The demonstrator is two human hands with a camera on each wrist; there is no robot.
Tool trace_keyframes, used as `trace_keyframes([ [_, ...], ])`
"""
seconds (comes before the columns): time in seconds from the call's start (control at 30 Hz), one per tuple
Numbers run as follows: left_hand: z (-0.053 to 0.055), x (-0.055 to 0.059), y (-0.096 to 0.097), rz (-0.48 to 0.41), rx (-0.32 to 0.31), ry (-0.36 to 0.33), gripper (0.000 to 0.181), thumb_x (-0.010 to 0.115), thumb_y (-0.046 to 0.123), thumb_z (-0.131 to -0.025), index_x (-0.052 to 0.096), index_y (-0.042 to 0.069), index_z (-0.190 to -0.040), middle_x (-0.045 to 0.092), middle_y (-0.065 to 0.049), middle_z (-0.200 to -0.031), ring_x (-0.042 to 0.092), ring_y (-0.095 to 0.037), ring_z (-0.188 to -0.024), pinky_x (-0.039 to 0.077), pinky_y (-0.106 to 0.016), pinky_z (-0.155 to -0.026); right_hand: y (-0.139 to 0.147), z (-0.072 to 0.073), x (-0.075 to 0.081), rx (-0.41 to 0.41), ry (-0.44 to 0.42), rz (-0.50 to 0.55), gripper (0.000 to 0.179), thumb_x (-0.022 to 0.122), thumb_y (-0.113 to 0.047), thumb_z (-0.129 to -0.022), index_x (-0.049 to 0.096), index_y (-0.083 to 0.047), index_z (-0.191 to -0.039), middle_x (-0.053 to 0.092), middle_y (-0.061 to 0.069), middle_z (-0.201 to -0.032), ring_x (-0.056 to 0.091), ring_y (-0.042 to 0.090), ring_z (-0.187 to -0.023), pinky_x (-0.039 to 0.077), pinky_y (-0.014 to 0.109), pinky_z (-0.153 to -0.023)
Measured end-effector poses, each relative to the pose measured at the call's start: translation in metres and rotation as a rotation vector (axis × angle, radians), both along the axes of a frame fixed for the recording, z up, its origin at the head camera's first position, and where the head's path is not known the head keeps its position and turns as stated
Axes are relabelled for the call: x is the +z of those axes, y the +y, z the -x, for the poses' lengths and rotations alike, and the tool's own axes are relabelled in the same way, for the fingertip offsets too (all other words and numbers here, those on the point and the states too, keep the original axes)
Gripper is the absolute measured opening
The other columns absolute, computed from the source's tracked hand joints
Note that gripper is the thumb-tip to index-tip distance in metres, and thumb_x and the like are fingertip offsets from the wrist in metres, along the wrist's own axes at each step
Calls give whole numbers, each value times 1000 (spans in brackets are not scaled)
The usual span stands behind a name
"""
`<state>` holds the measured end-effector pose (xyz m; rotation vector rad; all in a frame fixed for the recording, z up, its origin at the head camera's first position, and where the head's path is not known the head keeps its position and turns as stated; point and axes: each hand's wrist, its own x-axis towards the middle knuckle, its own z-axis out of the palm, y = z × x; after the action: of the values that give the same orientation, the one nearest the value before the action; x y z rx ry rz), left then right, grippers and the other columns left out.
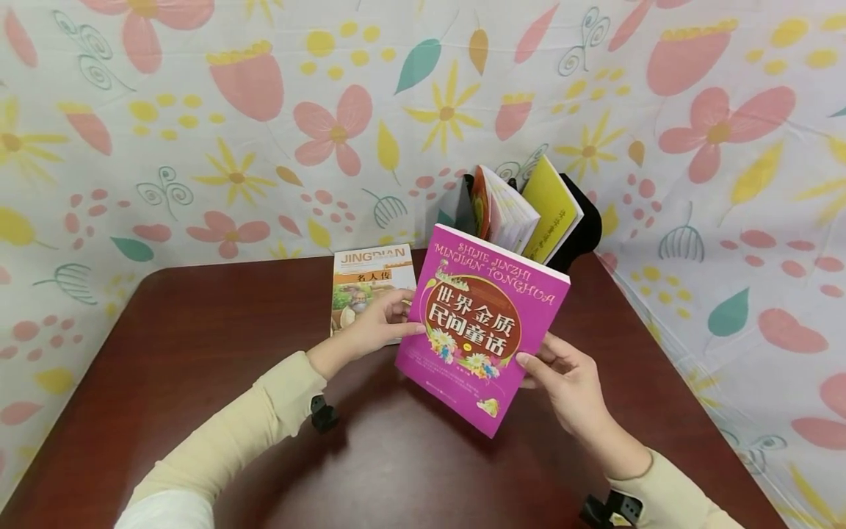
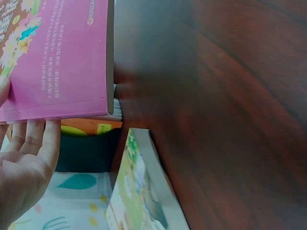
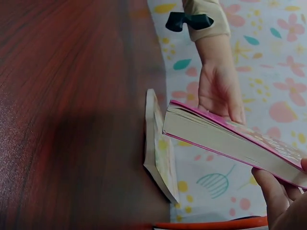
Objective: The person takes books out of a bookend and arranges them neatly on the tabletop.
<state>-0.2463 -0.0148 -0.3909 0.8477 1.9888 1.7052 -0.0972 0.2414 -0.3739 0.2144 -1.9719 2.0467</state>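
Observation:
A thick magenta book [image 1: 476, 323] with a brown oval and flowers on its cover is held up over the table, tilted, its front facing the head camera. My left hand [image 1: 373, 323] grips its left edge, thumb on the cover and fingers behind. On the opposite edge my right hand [image 1: 571, 382] pinches it, thumb in front and fingers underneath. The right wrist view shows the cream page block [image 3: 211, 136] and the left hand [image 3: 218, 91] at the far edge. Behind the left hand, a white-and-orange book [image 1: 370, 279] lies flat on the table.
At the back right, a black book holder [image 1: 581, 220] carries a yellow book [image 1: 551, 213] and a red-covered book [image 1: 505, 213] with its pages fanned. The dark red-brown table [image 1: 198, 367] meets a flower-print cloth [image 1: 231, 132] at the back and right.

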Motion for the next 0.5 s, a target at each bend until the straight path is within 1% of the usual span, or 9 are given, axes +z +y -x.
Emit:
trace_keyframes([
  [0.2,-9,-6,-14,32,50,-29,42,65,2,-89,50,-4,-127,65,-25,-108,66,-21,-93,57,-35,-81,-5,7,-3,44,-64,-49,39,58,5,-91,53,7,-129,73,-6,-98,72,15,-77,59,37,-61],
  [0.37,-14,-12,-27,17,77,-59,43,63,2,-89,48,-5,-129,63,-27,-112,66,-23,-95,57,-36,-82,-11,16,-1,87,-85,-66,42,59,2,-91,50,8,-132,72,-8,-99,72,15,-77,59,37,-62],
  [0.5,-17,-11,-38,26,107,-115,40,62,4,-91,48,-4,-128,61,-27,-113,66,-20,-94,57,-37,-83,-16,24,0,122,-105,-65,45,60,2,-91,48,10,-133,72,-8,-98,72,15,-78,59,36,-62],
])
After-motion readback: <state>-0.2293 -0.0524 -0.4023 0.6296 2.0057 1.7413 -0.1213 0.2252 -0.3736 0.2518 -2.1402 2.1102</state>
